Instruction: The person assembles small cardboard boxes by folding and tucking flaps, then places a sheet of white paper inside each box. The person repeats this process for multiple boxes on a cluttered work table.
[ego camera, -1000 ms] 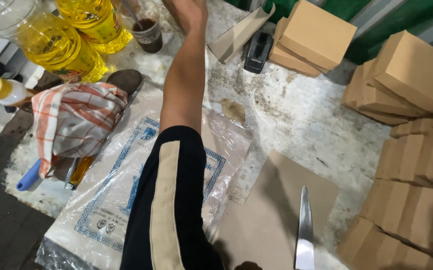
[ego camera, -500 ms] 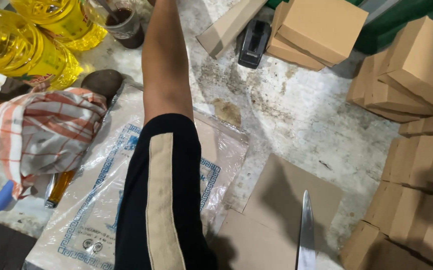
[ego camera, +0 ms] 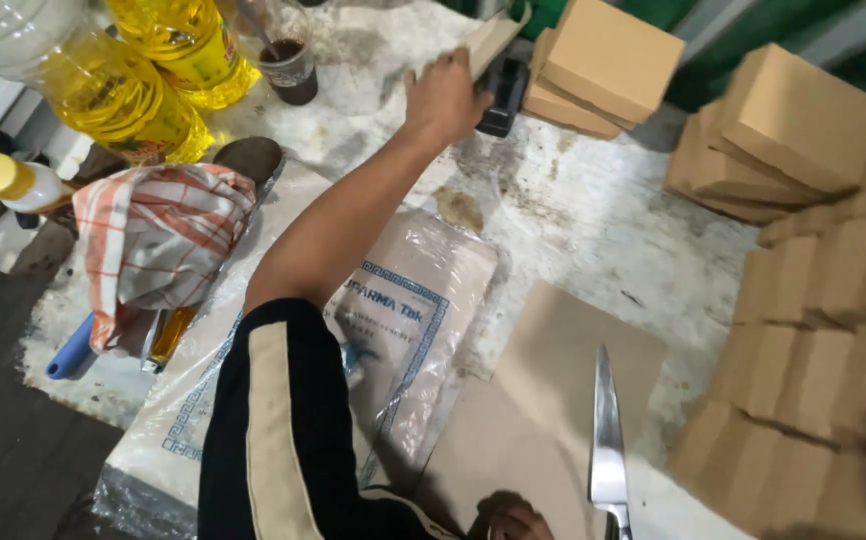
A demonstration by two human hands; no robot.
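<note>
My left hand (ego camera: 443, 95) reaches far across the table and closes on a flat folded cardboard piece (ego camera: 493, 40) next to a black hand tool (ego camera: 503, 95). The arm wears a black sleeve with a pale stripe. Only the knuckles of my right hand (ego camera: 513, 520) show at the bottom edge. It holds a steel knife (ego camera: 608, 440) whose blade points away from me over a flat brown cardboard sheet (ego camera: 543, 400).
Closed cardboard boxes (ego camera: 803, 120) are stacked along the right and at the back (ego camera: 608, 60). Bottles of yellow oil (ego camera: 123, 90), a cup of dark liquid (ego camera: 288, 65), a striped cloth (ego camera: 163, 235) and a printed plastic bag (ego camera: 403, 320) lie to the left on the stained white table (ego camera: 603, 220).
My left hand, cut off by the top edge before, is now in view gripping the folded cardboard piece. The view has tilted up. The knife stays over the cardboard sheet.
</note>
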